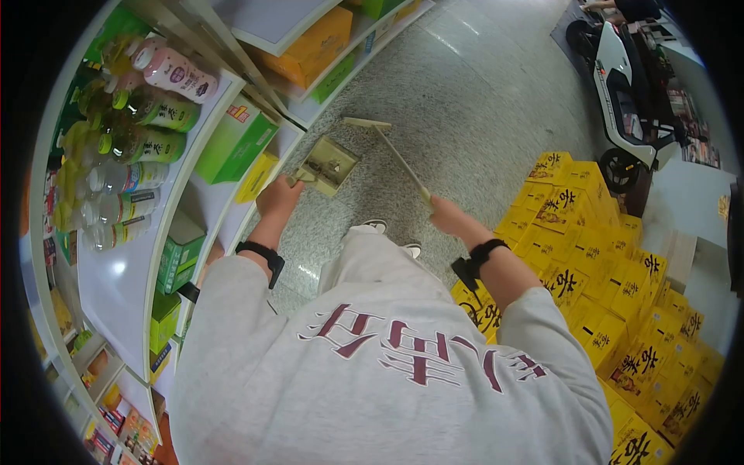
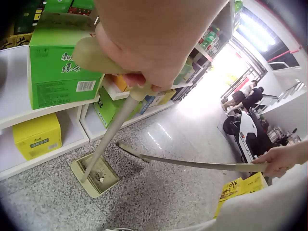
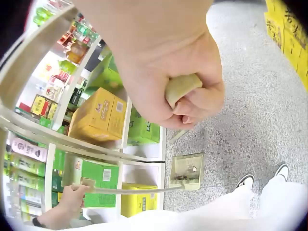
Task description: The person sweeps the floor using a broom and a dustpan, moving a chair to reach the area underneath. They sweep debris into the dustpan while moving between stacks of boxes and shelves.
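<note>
My left hand (image 1: 278, 197) grips the handle of a long-handled dustpan (image 2: 96, 188). The beige pan lies on the speckled floor beside the shelf base, with some dark and pale debris (image 3: 186, 176) in it. Fingers of my right hand (image 3: 173, 82) are curled round the end of a broom handle (image 1: 403, 164). That broom's narrow head (image 1: 367, 122) is down on the floor, just beyond the dustpan and slightly to its right. In the right wrist view most of the broom is hidden behind my fist.
Shelves with bottles (image 1: 163, 108) and green cartons (image 1: 236, 139) line my left side. Yellow boxes (image 1: 573, 209) are stacked on the right. Past them a white scooter (image 1: 620, 101) is parked. Two people (image 2: 245, 96) sit farther back. My shoes (image 3: 246, 181) stand close behind the dustpan.
</note>
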`<state>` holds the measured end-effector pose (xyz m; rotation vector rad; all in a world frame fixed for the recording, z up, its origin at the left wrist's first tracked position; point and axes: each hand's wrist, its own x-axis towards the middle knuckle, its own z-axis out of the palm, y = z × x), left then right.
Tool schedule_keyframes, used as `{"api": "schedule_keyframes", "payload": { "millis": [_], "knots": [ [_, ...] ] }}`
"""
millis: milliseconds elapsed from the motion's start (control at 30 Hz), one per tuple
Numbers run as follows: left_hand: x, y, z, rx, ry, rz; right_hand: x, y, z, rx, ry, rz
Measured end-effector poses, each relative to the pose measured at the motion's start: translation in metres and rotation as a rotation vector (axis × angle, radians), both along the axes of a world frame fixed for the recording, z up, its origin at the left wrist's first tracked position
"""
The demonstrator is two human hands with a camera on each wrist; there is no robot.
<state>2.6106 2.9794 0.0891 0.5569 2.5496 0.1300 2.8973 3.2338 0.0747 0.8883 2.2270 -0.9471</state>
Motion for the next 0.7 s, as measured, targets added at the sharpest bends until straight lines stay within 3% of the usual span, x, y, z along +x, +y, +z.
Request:
{"api": "schedule_keyframes", "payload": {
  "millis": [200, 233, 300, 433, 500, 533, 567, 600, 633, 700],
  "knots": [
    [0.001, -0.001, -0.011, 0.036, 0.077, -0.010, -0.027, -0.021, 0.021, -0.303, -0.247, -0.254],
    [0.001, 0.000, -0.009, 0.013, 0.059, 0.006, -0.018, -0.012, 0.019, -0.299, -0.241, -0.283],
    [0.001, 0.002, -0.008, 0.003, 0.044, -0.020, 0.003, 0.013, 0.019, -0.585, -0.094, -0.358],
    [0.006, -0.001, -0.014, 0.013, 0.102, 0.007, 0.019, 0.016, 0.046, -0.613, -0.112, -0.597],
    [0.009, -0.002, -0.016, 0.022, 0.117, -0.013, 0.017, 0.007, 0.031, -0.306, -0.025, -0.301],
    [0.009, -0.001, -0.017, 0.019, 0.136, 0.008, 0.041, 0.013, -0.051, -0.300, -0.019, -0.332],
    [0.010, 0.001, -0.015, 0.026, 0.137, -0.020, 0.046, 0.003, -0.134, 0.005, 0.050, 0.287],
    [0.011, 0.004, -0.012, 0.009, 0.131, -0.006, 0.027, 0.007, -0.074, 0.009, 0.053, 0.260],
    [0.011, 0.006, -0.009, -0.009, 0.127, 0.010, -0.009, -0.008, -0.002, -0.287, -0.070, -0.276],
    [0.011, 0.005, -0.011, -0.005, 0.134, -0.009, -0.018, -0.014, -0.044, -0.358, -0.143, -0.293]
  ]
}}
